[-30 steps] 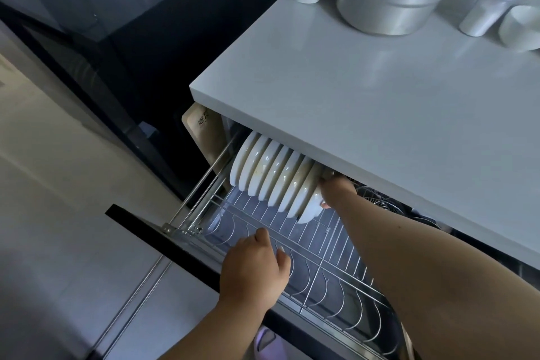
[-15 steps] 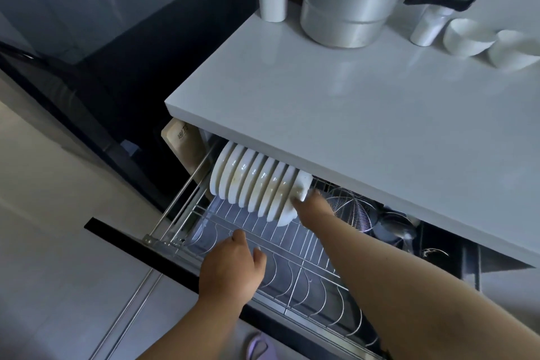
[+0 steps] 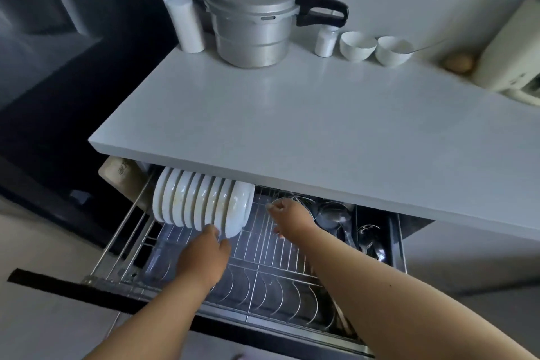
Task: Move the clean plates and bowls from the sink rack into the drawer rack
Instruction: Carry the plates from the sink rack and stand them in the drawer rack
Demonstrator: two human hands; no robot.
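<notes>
White plates (image 3: 201,203) stand on edge in a tight row at the back left of the drawer rack (image 3: 263,269), partly tucked under the lip of the surface (image 3: 292,131). The row's long axis runs from about 9 o'clock to 3 o'clock, and the plate faces look toward 3 o'clock, each leaning slightly that way. The rack is chrome wire, pulled out of the cabinet toward 6 o'clock, with bare curved dividers along its front.

The left hand (image 3: 203,260) reaches in from 6 o'clock, its fingertips touching the lower rim of the plate at the 3 o'clock end; its grip is loose and closed on nothing. The right hand (image 3: 289,219) sits just beside the row at 3 o'clock, apart from the plates, curled into an empty fist. Past it, at the rack's right end, lie metal ladles (image 3: 344,222) and a wire strainer.

On the pale grey surface above, toward 12 o'clock, stand an aluminium pressure cooker (image 3: 251,23) with a black handle, a white cup (image 3: 185,23) to its left, a small white jar, and two white bowls (image 3: 375,48) against the wall. Dark glossy cabinetry fills the room at 10 o'clock; light floor lies at 8 o'clock.
</notes>
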